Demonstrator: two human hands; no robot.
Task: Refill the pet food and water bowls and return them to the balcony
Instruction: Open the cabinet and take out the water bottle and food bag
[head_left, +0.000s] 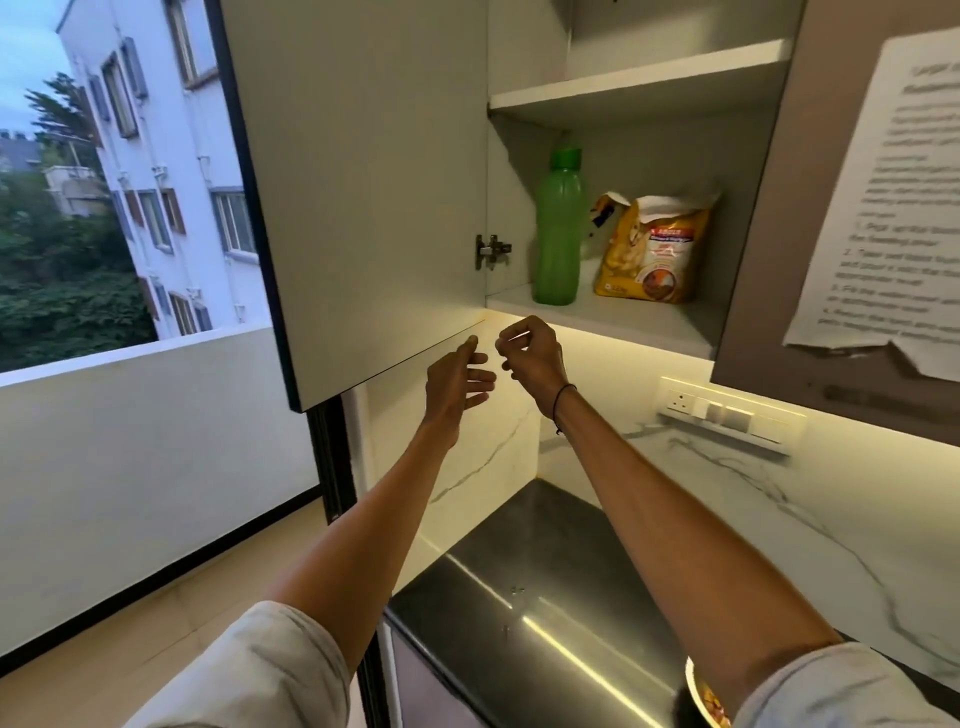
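Overhead, an open wall cabinet fills the upper part of the view, and both bare arms reach up toward its lower edge. At far left, beyond a balcony wall (156, 415), stand a white apartment building (156, 156) and trees. The cabinet door (358, 197) is swung out to the left, its hinge (491, 251) showing at the inner edge. The left hand (457, 387) is raised just under the door's bottom edge, near the hinged corner; its thumb tip touches or nearly touches that edge, the other fingers are spread and fairly straight, and its grip holds nothing. Just beside it, the right hand (532, 356) hangs below the front edge of the lower shelf (649, 317) with fingers loosely curled, and nothing can be seen in its grip. A dark band sits on that wrist.

On the lower shelf, a green plastic bottle (557, 228) stands upright toward the left front edge. Right of it, apart from the bottle, a yellow pet food bag (652, 249) stands with its top torn open, further back. The upper shelf (639, 83) lies above.

Below, a dark, glossy tabletop (519, 587) runs along a white marble-look wall with a socket strip (727, 413). At the tabletop's near right edge, a bowl (704, 699) with some food in it is partly hidden behind the right forearm. A printed paper sheet (883, 208) is stuck on the closed cabinet front at right; its text is too blurred to read.
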